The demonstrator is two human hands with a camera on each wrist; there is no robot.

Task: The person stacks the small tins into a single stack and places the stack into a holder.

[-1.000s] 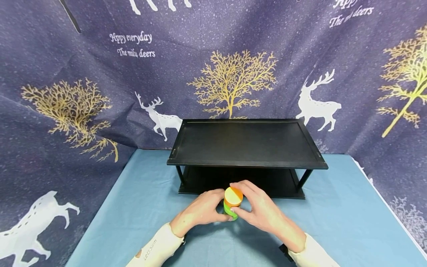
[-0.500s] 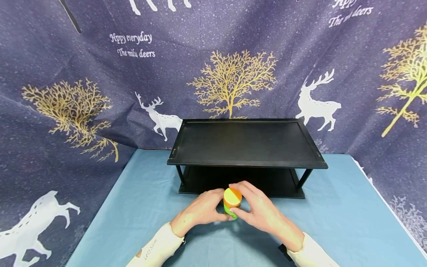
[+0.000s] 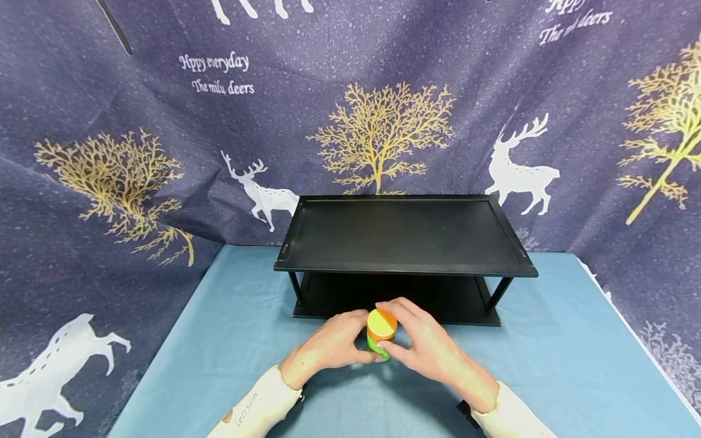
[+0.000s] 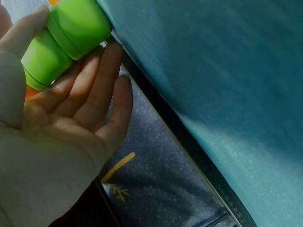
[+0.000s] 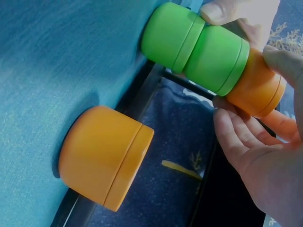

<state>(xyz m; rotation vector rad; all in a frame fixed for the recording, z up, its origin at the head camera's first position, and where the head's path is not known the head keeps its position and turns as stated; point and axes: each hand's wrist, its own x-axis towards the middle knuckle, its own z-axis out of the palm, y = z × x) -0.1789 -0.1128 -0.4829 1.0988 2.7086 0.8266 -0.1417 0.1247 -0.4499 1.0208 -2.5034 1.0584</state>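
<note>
A stack of cup-shaped containers with banded rims stands upright between the hands. At its bottom is a green container, with a second green container on it and an orange container on top. My left hand curves round the green part, its thumb where the two green ones meet. With thumb and fingers, my right hand grips the orange top one. Another orange container stands on the cloth near the right wrist; in the head view it is hidden.
Just behind the hands stands a black two-tier shelf, its lower board close to the fingers. A blue cloth covers the table. Dark printed fabric hangs at the back and sides.
The orange container on top has shifted slightly left and settled squarer over the green ones, the right hand moving with it. The left hand has stayed in place.
</note>
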